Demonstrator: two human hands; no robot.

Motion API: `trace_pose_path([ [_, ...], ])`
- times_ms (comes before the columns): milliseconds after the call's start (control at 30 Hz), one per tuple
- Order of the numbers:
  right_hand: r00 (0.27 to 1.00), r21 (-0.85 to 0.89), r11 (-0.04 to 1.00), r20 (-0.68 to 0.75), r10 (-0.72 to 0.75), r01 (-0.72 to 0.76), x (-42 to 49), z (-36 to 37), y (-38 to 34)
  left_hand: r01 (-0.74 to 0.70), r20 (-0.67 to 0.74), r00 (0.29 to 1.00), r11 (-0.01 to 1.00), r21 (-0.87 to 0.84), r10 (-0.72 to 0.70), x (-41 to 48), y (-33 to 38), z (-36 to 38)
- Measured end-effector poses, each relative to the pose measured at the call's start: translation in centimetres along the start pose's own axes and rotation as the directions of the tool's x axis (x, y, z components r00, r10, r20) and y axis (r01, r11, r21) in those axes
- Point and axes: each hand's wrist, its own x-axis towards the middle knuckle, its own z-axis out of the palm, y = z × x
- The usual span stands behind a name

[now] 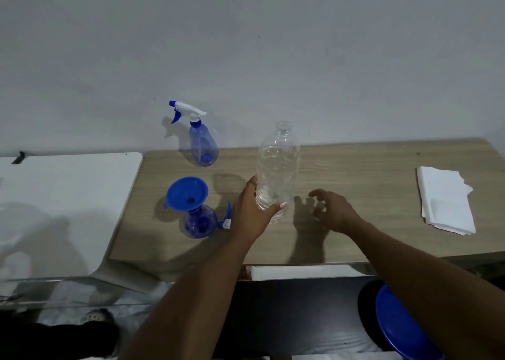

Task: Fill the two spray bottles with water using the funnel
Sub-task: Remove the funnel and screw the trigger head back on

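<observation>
The left hand (250, 212) grips the clear bottle (277, 165) upright. At its 3 o'clock the right hand (334, 211) hovers, holding nothing; at 9 o'clock, the funnel (187, 191).

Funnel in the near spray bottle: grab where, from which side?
Pinch the funnel by its rim, probably best at the small tab on its left edge, coming from the left and above. Its spout sits in the near spray bottle, so only the cone is free; the left hand and clear bottle crowd the right side.

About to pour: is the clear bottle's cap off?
Off: the clear bottle shows a bare open mouth; the left hand grips it upright.
</observation>
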Motion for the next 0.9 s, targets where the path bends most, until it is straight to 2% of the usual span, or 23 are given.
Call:
trace_pose_path([
  [67,0.996,-0.169,0.985,0.087,-0.027,0.042,0.0,1.5,0.9,0.014,-0.007,1.000,1.000,0.003,-0.014,0.1,0.0,0.0],
  [200,0.995,-0.301,0.950,0.074,-0.068,0.088,0.3,2.7,1.3,0.037,-0.003,0.999,0.999,0.028,-0.037,0.2,0.0,0.0],
  [333,0.994,-0.349,0.933,0.080,-0.071,0.094,0.8,2.2,1.2,0.041,0.006,0.999,0.997,0.065,-0.041,0.2,0.2,0.3],
  [533,0.995,-0.327,0.942,0.081,-0.052,0.076,0.2,1.8,1.0,0.047,0.065,0.997,0.996,0.072,-0.052,-0.3,0.8,1.7],
  [700,0.992,-0.322,0.945,-0.087,-0.095,0.063,-0.7,2.0,0.1,0.090,0.089,0.990,0.976,0.199,-0.109,-2.0,0.1,0.4],
  [800,0.963,-0.329,0.942,-0.225,-0.148,0.068,-2.3,2.8,-0.6,0.016,0.044,0.998,0.924,0.382,-0.035,-4.1,-1.2,-2.0],
  [900,0.918,-0.361,0.918,-0.282,-0.278,0.167,-4.6,5.4,-1.9,0.005,0.007,1.000,0.853,0.521,-0.010,-6.2,-3.4,-5.1],
])
